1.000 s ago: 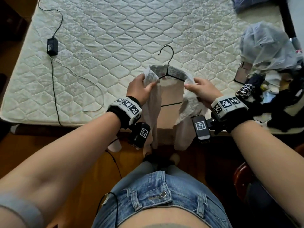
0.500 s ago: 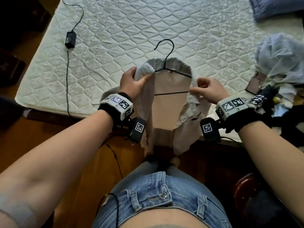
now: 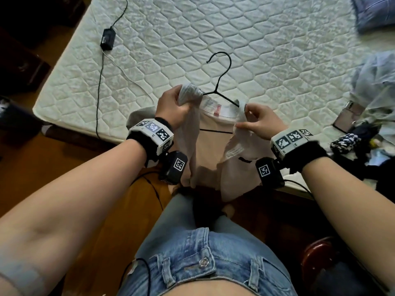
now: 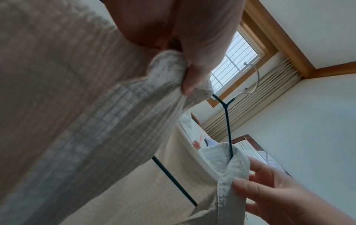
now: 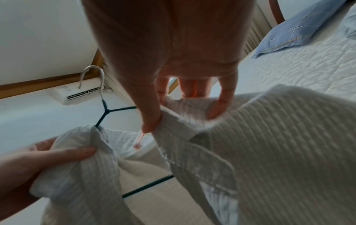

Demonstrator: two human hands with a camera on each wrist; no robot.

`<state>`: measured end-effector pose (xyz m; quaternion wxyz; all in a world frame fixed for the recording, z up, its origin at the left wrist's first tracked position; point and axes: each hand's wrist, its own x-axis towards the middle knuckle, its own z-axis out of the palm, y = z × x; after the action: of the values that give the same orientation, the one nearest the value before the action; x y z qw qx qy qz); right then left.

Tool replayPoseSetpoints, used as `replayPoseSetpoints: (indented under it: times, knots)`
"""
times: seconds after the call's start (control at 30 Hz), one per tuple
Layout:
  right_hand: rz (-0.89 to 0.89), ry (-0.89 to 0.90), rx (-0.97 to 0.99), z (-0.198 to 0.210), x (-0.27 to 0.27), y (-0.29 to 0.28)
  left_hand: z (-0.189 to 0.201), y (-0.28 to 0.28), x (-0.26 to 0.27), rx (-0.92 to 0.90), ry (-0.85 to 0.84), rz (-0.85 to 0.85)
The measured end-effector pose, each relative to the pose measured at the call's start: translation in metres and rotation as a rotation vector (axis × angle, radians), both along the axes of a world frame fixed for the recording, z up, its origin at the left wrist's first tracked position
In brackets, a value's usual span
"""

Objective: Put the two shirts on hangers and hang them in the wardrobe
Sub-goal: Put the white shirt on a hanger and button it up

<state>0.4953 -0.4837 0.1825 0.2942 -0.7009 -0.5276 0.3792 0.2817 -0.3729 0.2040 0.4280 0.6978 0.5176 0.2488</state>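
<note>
A pale beige shirt (image 3: 213,146) hangs open-fronted on a black wire hanger (image 3: 220,75) over the near edge of the mattress (image 3: 213,28). My left hand (image 3: 173,103) grips the shirt's bunched left shoulder (image 4: 169,71) at the hanger's arm. My right hand (image 3: 256,122) pinches the collar edge (image 5: 185,105) at the right side. The hanger's hook (image 5: 92,76) sticks out above the collar, and its crossbar (image 4: 173,179) shows inside the shirt. A second shirt cannot be told apart in the clutter.
A black power adapter (image 3: 108,40) with its cable lies on the mattress at the left. A pile of clothes and a sheer bag (image 3: 374,82) crowd the right side, with a phone (image 3: 346,120) beside them. A blue pillow (image 3: 374,13) sits far right.
Both hands have lifted the shirt's shoulders further up the hanger's arms. The collar's back now sags lower, showing the inner label. The view has shifted left.
</note>
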Motion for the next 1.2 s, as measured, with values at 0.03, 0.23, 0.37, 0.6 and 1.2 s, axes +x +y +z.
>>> replayPoseSetpoints:
  times: [0.03, 0.23, 0.37, 0.6, 1.2]
  knots:
    - [-0.015, -0.012, 0.007, -0.001, -0.003, 0.004, 0.0, 0.006, -0.002, 0.022, 0.036, 0.003]
    - [-0.305, 0.097, 0.088, -0.011, -0.021, 0.047, 0.003, 0.077, -0.027, 0.154, 0.283, 0.082]
    - [-0.41, 0.062, 0.141, -0.01, -0.039, 0.084, -0.001, 0.12, -0.047, -0.095, 0.157, -0.059]
    - [-0.493, 0.109, 0.123, -0.005, -0.066, 0.143, -0.025, 0.182, -0.074, -0.064, 0.272, -0.341]
    - [-0.782, 0.166, 0.167, -0.028, 0.016, 0.238, -0.043, 0.282, 0.041, -0.037, 0.0, -0.171]
